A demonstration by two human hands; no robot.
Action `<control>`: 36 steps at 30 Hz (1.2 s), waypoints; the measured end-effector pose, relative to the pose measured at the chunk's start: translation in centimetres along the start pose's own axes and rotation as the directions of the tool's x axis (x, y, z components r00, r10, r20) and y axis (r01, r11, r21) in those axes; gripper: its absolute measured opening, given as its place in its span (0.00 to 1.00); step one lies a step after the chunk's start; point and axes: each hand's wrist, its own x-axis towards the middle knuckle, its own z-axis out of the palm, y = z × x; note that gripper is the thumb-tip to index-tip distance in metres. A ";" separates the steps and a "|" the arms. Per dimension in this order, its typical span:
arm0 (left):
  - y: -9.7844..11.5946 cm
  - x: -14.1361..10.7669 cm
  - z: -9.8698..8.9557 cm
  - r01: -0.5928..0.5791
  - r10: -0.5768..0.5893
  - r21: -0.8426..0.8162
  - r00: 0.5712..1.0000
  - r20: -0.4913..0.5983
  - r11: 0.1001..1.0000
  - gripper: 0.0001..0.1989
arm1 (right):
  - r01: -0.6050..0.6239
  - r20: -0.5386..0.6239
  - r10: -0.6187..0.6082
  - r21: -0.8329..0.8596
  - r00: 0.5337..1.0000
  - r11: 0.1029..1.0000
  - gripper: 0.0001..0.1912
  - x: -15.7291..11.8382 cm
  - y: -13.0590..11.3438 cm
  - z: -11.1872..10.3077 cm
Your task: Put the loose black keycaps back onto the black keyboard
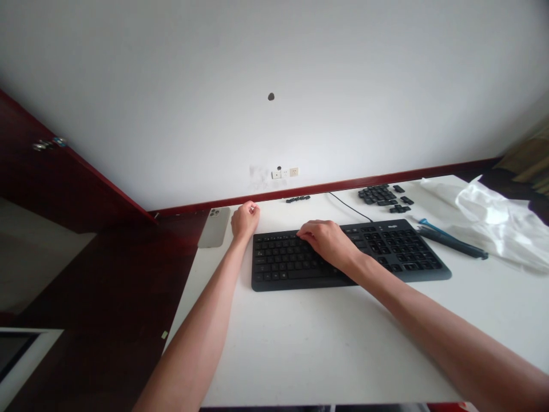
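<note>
A black keyboard lies on the white table. Keycaps cover its left part, while the number-pad side on the right shows sockets without caps. My right hand rests over the upper middle of the keyboard, its fingertips pinched together at the top row of keys; whatever is between them is too small or hidden. Just off the keyboard's upper left corner, my left hand is curled closed above the table, and its contents cannot be made out. Behind the keyboard sits a short row of loose keycaps.
A phone lies face down near the table's left edge. At the back right are a pile of black keycaps, a dark tool with a blue part and a crumpled white plastic bag. A cable runs toward the wall.
</note>
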 end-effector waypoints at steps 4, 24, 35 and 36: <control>0.0 0.0 0.0 -0.002 0.002 0.004 1.000 0.007 1.000 0.07 | 0.053 0.059 -0.043 -0.168 0.997 0.984 0.15 -0.3 -0.9 -0.2; 0.0 -0.1 -0.1 -0.029 0.028 0.038 0.999 0.017 0.999 0.07 | -0.013 0.036 0.020 -0.177 0.999 0.984 0.14 -0.5 -1.3 0.0; 0.0 -0.2 0.1 -0.031 0.031 0.039 0.999 0.014 0.999 0.08 | -0.025 0.006 0.025 -0.001 1.000 1.000 0.12 0.3 -0.3 -0.1; 0.0 -0.2 0.1 -0.030 0.030 0.039 0.999 0.014 0.999 0.08 | -0.023 0.009 0.023 0.005 1.000 1.000 0.12 0.3 -0.2 -0.1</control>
